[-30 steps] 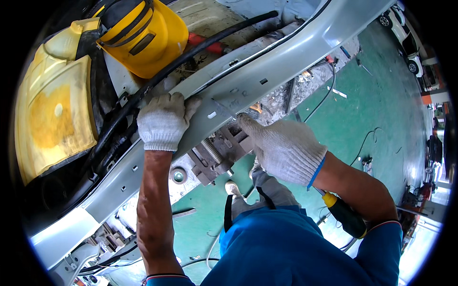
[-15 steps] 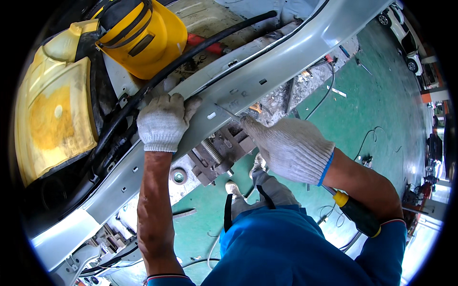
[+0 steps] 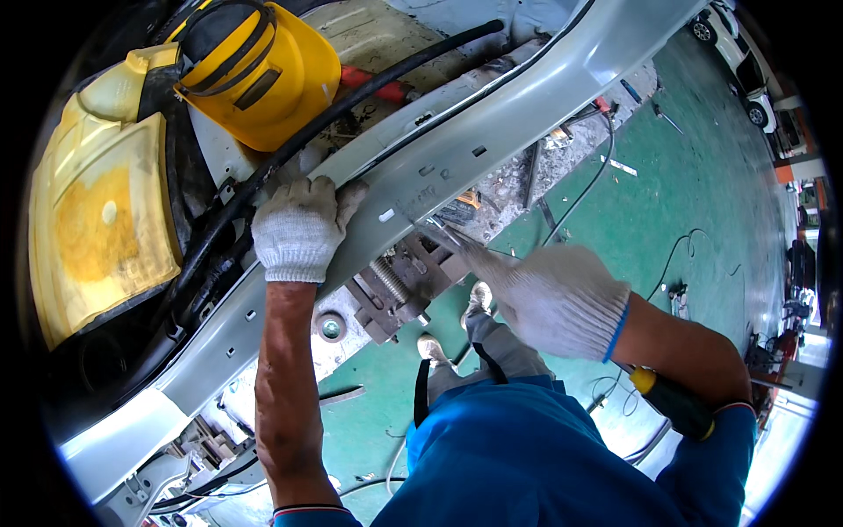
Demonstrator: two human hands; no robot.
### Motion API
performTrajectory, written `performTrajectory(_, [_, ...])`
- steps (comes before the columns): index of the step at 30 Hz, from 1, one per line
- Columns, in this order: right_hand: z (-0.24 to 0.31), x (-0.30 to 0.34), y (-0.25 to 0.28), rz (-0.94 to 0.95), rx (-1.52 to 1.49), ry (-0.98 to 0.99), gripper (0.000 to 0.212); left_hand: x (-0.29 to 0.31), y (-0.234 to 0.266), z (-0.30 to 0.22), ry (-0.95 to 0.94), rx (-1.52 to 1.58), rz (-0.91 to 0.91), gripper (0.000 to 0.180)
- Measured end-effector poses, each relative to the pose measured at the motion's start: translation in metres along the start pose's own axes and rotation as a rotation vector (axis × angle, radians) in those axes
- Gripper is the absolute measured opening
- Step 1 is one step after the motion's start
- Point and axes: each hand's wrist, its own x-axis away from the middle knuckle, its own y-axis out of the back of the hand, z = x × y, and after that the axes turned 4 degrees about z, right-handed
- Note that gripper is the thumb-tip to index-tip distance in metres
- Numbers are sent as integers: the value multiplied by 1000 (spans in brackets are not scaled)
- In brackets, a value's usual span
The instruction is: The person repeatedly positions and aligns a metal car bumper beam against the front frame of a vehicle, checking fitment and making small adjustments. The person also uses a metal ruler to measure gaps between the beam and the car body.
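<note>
A long grey metal car-body panel, pierced with small slots, runs diagonally across the view. My left hand, in a whitish knitted glove, grips the panel's far edge with its fingers curled over it. My right hand, gloved alike and slightly blurred, is closed around the shaft of a long screwdriver. The screwdriver's dark green and yellow handle sticks out beneath my right forearm. Its shaft reaches past my fingers to the panel's near edge; whether the tip touches the metal I cannot tell.
Below the panel is a steel clamp with a threaded screw, beside a metal ring. Beyond the panel lie a thick black hose, a yellow shell with black straps and a yellowed plastic cover. Cables trail over the green floor.
My right hand and the screwdriver have drawn back to the lower right, so the tip no longer lies across the panel's face. The left hand stays where it was.
</note>
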Motion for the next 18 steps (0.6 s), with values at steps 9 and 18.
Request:
performTrajectory(9, [-47, 28, -207, 251, -474, -85, 42, -3, 3, -5, -12, 30, -23, 48])
performTrajectory(18, [-120, -6, -262, 85, -1855, -658, 28, -7, 10, -5, 6, 36, 20, 48])
